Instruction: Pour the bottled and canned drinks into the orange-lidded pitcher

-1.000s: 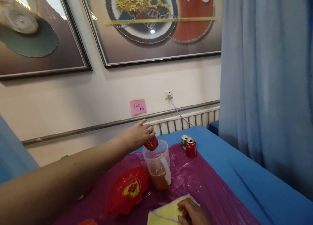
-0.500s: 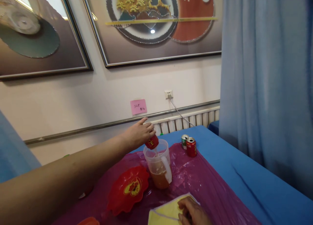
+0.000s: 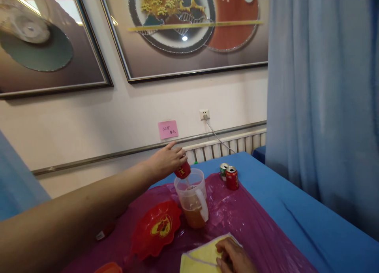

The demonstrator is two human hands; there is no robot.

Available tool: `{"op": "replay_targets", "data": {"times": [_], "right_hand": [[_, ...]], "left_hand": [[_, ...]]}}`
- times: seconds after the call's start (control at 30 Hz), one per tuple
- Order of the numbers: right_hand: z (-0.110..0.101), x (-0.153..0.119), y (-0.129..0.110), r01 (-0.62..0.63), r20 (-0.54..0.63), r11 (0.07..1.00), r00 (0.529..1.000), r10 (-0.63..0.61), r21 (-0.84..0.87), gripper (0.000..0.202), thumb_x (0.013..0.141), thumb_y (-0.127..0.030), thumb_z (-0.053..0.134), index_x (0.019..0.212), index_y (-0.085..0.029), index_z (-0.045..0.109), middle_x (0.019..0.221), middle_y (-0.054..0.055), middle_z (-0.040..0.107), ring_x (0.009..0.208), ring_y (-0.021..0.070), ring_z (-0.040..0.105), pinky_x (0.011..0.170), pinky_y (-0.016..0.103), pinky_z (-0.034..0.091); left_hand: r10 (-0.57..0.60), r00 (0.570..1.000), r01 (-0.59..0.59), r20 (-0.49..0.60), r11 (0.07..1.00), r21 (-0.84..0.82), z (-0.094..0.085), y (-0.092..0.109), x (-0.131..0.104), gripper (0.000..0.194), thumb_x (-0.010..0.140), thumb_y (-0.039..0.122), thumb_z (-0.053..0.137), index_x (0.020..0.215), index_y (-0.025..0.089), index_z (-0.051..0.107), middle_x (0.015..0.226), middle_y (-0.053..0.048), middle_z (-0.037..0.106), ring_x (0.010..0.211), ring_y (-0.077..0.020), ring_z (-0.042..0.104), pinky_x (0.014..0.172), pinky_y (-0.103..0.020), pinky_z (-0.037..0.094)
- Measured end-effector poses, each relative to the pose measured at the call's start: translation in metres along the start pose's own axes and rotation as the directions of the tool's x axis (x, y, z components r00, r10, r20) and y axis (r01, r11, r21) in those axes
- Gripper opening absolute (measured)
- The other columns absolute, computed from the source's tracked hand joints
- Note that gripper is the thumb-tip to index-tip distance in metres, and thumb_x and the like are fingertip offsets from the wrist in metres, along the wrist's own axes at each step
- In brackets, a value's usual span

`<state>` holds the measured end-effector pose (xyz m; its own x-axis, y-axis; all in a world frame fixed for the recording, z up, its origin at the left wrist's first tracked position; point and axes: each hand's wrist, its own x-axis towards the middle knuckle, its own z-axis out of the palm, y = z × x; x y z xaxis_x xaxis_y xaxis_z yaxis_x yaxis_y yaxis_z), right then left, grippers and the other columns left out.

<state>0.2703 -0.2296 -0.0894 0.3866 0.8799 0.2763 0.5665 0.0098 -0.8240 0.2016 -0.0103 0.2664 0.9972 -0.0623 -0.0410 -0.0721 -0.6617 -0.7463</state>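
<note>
My left hand (image 3: 168, 159) reaches in from the left, wrapped round a red drink can (image 3: 182, 170). The can is tipped over the rim of a clear plastic pitcher (image 3: 192, 202), and a thin stream runs from it. Amber liquid fills the lower part of the pitcher, whose handle faces me. At the bottom, my right hand (image 3: 235, 255) rests on a yellow cloth (image 3: 201, 252), its fingers loosely bent and apart. A red scalloped plate (image 3: 148, 235) with a yellow print lies left of the pitcher.
A second red can (image 3: 231, 178) and a green can (image 3: 224, 171), both opened, stand right of the pitcher. Purple plastic sheeting (image 3: 251, 225) covers part of the blue table (image 3: 284, 194). An orange-red rim (image 3: 109, 268) shows at the bottom edge. A blue curtain (image 3: 319, 87) hangs at right.
My left hand and the tipped can have shifted slightly left and up. The stream still runs into the pitcher. My right hand stays on the cloth.
</note>
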Motion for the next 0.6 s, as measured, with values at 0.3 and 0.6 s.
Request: {"op": "replay_targets", "data": {"times": [0.3, 0.6], "right_hand": [[0.0034, 0.0001, 0.0058, 0.032, 0.012, 0.999, 0.999, -0.032, -0.015, 0.026, 0.076, -0.010, 0.059, 0.099, -0.021, 0.062, 0.093, 0.004, 0.069, 0.079, 0.0165, 0.066, 0.073, 0.024, 0.048], [0.0009, -0.0003, 0.0052, 0.028, 0.033, 1.000, 0.999, -0.028, -0.006, 0.026, 0.077, -0.011, 0.059, 0.101, -0.022, 0.062, 0.095, 0.004, 0.069, 0.080, 0.0162, 0.066, 0.072, 0.024, 0.048]], "left_hand": [[-0.012, 1.000, 0.012, -0.007, 1.000, -0.011, -0.0036, -0.0039, -0.0016, 0.034, 0.092, 0.007, 0.053, 0.118, 0.024, 0.065, 0.126, -0.010, 0.068, 0.121, -0.0273, 0.058, 0.116, -0.045, 0.025], [-0.010, 0.998, 0.011, -0.065, 1.000, 0.012, -0.0050, -0.0068, -0.0050, 0.030, 0.093, 0.008, 0.055, 0.117, 0.022, 0.067, 0.122, -0.011, 0.070, 0.121, -0.0270, 0.059, 0.116, -0.045, 0.027]]}}
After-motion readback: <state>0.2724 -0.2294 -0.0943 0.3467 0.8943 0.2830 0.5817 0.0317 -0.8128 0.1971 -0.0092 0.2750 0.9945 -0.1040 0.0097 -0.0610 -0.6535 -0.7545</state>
